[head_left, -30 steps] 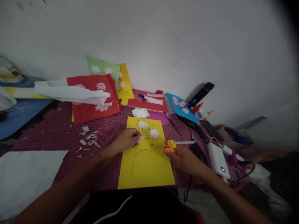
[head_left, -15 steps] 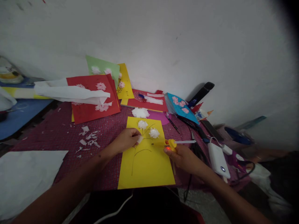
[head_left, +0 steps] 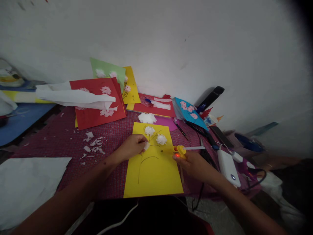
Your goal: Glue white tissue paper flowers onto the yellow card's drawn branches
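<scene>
A yellow sheet of paper (head_left: 156,178) lies in front of me, with dark curved stem lines drawn on it. Two white paper flowers (head_left: 161,139) sit on its upper part. Over the sheet's left side, my left hand (head_left: 133,146) pinches a small white paper piece (head_left: 146,146) between thumb and fingers. My right hand (head_left: 193,164) is wrapped round a yellow hot glue gun (head_left: 180,150) with a lit red light. A white glue stick (head_left: 195,148) juts from its back, and its dark nozzle points left toward the paper piece, apart from it.
Paper scraps (head_left: 94,147) are scattered at left, near a large white sheet (head_left: 29,186). Red card (head_left: 97,119) with pink flowers leans behind. A white paper pile (head_left: 147,118) lies past the yellow sheet. On the right are a pen (head_left: 181,129), a blue card (head_left: 193,109) and a white power bank (head_left: 228,168).
The glue gun and my right hand have shifted very slightly to the right. My left hand still pinches the paper piece in nearly the same place.
</scene>
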A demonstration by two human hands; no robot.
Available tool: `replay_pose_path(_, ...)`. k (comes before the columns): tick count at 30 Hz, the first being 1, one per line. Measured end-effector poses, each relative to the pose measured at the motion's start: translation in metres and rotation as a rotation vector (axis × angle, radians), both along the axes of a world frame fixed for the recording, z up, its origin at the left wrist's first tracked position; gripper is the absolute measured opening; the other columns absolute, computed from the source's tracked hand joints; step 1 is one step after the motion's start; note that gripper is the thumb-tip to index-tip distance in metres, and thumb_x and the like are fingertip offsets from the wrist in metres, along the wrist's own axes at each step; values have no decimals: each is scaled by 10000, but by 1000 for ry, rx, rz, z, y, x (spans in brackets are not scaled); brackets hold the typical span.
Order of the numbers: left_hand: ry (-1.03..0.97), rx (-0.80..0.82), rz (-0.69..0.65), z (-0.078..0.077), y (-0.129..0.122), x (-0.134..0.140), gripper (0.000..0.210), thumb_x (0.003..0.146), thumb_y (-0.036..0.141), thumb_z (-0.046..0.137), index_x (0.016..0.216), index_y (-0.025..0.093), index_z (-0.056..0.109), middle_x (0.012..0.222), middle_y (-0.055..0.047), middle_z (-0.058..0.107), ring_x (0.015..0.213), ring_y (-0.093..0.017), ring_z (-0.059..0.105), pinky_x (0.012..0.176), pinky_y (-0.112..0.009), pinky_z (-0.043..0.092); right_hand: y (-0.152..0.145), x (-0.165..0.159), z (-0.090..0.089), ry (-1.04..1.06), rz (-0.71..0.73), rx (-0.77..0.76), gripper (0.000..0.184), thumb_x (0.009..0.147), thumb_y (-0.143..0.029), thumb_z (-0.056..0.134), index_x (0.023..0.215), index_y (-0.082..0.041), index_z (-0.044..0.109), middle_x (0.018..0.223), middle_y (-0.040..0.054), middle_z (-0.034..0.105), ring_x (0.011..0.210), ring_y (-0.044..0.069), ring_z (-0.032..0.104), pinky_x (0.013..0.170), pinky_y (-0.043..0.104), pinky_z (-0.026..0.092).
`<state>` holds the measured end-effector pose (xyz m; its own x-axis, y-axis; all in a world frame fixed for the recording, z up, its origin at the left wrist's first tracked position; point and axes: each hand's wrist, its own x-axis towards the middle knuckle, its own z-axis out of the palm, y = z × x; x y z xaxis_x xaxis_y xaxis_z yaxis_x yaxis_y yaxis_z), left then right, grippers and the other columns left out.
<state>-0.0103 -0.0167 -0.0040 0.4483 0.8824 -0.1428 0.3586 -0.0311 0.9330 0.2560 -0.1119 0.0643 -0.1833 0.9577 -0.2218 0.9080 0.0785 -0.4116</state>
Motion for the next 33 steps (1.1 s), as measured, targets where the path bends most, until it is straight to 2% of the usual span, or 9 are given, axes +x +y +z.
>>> replay_pose_path(6, -11, 15, -11, -2, 1, 0, 187, 796, 283, 517, 860, 164, 647, 684, -7, 640, 571, -120, 583, 512, -217, 408, 4, -2, 13, -17, 13, -66, 449, 943, -504, 423, 656, -180, 544, 597, 24, 569, 524, 133, 483, 491, 263, 263)
replay_pose_path(11, 1, 14, -9, -1, 0, 0, 183, 784, 277, 527, 853, 158, 648, 673, -9, 640, 551, -116, 569, 510, -218, 407, 12, -2, 23, 28, 9, -194, 474, 943, -533, 407, 647, -183, 527, 533, 6, 546, 478, 129, 514, 469, 250, 308)
replay_pose_path(15, 1, 19, 2, -4, 1, 1, 187, 785, 280, 524, 853, 160, 651, 659, -5, 635, 541, -113, 561, 502, -215, 393, 11, 1, 28, 121, -84, -230, 486, 922, -583, 422, 661, -187, 527, 500, -10, 521, 443, 124, 504, 430, 234, 305)
replay_pose_path(19, -9, 20, 7, -5, 0, 1, 186, 786, 287, 529, 851, 165, 653, 655, -1, 633, 544, -115, 562, 501, -215, 391, 7, 5, 24, 178, -177, -212, 526, 902, -627, 423, 598, -199, 459, 474, -17, 488, 436, 117, 467, 426, 234, 300)
replay_pose_path(26, -12, 5, 5, 0, -1, 1, 168, 777, 282, 539, 834, 163, 643, 658, -1, 633, 546, -113, 564, 504, -213, 398, 5, 2, 13, 203, -140, -247, 539, 917, -611, 395, 589, -192, 476, 463, -4, 497, 442, 125, 482, 439, 238, 321)
replay_pose_path(33, -22, -1, 2, -3, 0, 1, 166, 781, 271, 527, 843, 167, 641, 669, -2, 639, 555, -116, 577, 507, -214, 408, 0, 12, 14, 177, -199, -166, 560, 905, -644, 393, 577, -195, 457, 470, 0, 498, 435, 119, 461, 417, 236, 284)
